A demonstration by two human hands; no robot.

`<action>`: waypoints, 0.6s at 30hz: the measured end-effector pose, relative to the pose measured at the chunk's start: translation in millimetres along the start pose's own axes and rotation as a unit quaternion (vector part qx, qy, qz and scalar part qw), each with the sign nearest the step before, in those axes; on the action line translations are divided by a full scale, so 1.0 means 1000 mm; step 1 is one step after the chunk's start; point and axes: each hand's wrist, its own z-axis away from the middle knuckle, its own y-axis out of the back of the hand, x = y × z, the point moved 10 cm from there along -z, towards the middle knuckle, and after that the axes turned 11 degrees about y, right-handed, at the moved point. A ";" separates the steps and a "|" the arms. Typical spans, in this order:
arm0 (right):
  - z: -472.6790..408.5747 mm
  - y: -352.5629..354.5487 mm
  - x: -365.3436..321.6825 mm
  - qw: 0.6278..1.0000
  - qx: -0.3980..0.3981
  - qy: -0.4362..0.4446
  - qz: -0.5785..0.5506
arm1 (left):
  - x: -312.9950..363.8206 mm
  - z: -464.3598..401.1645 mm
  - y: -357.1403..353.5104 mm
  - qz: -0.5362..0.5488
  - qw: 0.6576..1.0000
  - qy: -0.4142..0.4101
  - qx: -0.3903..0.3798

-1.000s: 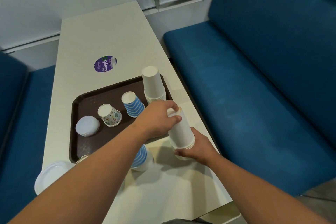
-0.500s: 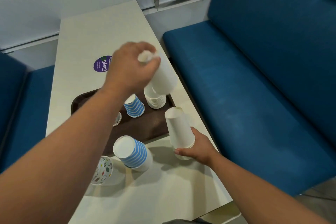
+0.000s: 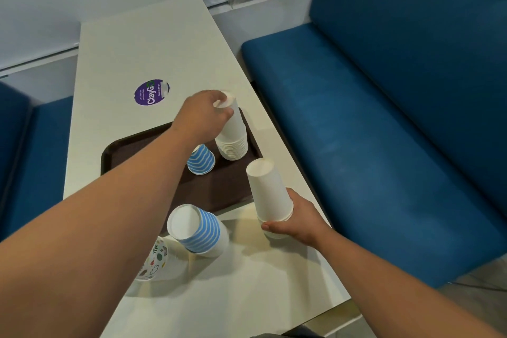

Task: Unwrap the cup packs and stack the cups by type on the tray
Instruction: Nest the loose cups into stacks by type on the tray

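Observation:
A brown tray [image 3: 219, 186] lies on the white table. At its far right corner stands an upside-down stack of plain white cups [image 3: 234, 134]; my left hand [image 3: 203, 115] grips the top cup of that stack. A single blue-striped cup [image 3: 201, 160] stands upside down on the tray beside it. My right hand [image 3: 296, 221] holds the base of a second upside-down white cup stack [image 3: 270, 193] on the table, just off the tray's near right corner. A blue-striped stack [image 3: 199, 229] and a patterned cup [image 3: 153, 261] stand on the table near me. My left arm hides the tray's left part.
A round purple sticker [image 3: 152, 92] marks the table beyond the tray. Blue bench seats run along the right [image 3: 370, 118] and the left [image 3: 33, 159] of the table. The table's right edge lies close to my right hand.
My left hand lifted white cups off the stack held by my right hand, carried them over the tray and lowered them onto the white stack there. My right hand stayed in place.

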 end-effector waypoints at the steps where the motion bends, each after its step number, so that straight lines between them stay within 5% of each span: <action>1: 0.000 0.001 -0.001 1.000 0.001 0.000 -0.002 | -0.001 0.003 0.000 0.000 1.000 0.002 -0.008; 6: 0.001 0.015 -0.018 0.999 0.013 -0.001 -0.042 | 0.019 0.047 0.030 0.073 0.994 -0.064 0.049; 12: -0.005 0.032 -0.087 0.993 0.010 0.058 -0.104 | 0.015 0.099 -0.017 0.286 0.943 -0.038 -0.165; 18: 0.001 0.038 -0.119 0.992 0.011 0.077 -0.102 | 0.005 0.099 0.002 0.353 0.932 -0.014 -0.081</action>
